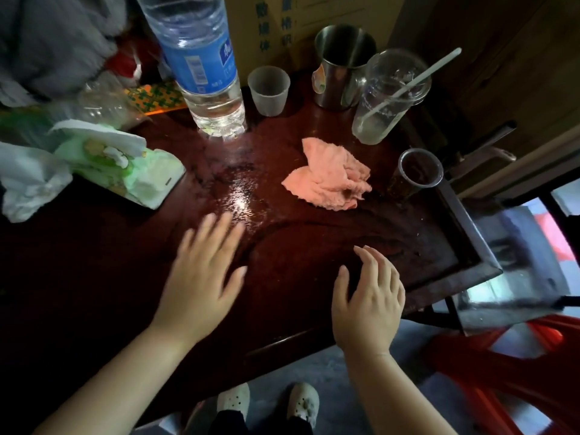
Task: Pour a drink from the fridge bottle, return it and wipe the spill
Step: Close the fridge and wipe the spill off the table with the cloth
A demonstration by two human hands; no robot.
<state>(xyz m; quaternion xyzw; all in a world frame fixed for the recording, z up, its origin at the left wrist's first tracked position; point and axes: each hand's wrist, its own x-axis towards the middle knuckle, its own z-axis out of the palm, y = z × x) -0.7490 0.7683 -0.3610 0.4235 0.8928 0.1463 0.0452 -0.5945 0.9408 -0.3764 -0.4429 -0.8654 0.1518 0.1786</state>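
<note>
Both my hands hover low over the tabletop (314, 277), empty. Left hand (201, 277) flat, fingers spread, motion-blurred, its tips at the near edge of the wet patch (241, 196). Right hand (367, 302) loosely open, fingers curled slightly, holding nothing. Neither grip is on anything.

The pink cloth (326, 177) lies crumpled beyond the right hand, just right of the wet sheen. The water bottle (201, 58) stands upright at the far left-centre, part full, on the tabletop and not in any fridge that I can see. Small frosted cup (269, 89) just right of it; I cannot tell whether it holds any drink.

Judgement: the wipe looks like the step in hand. Best taken with the right hand, which is nearer the cloth. Bunch it into a pad, press flat, draw through the shine toward me in overlapping passes. Keep clear of the tall clear cup with a spoon (386, 98) and the dark tumbler (417, 174) near the right edge; a wide sweep could tip either.

Surface: dark red-brown, glossy, raised rim on the right side, so water may pool there. Tissue pack (125, 164) at left, steel mug (342, 64) at back.

Room: dim, cramped. Cardboard box behind, red plastic stool (508, 365) at lower right.
</note>
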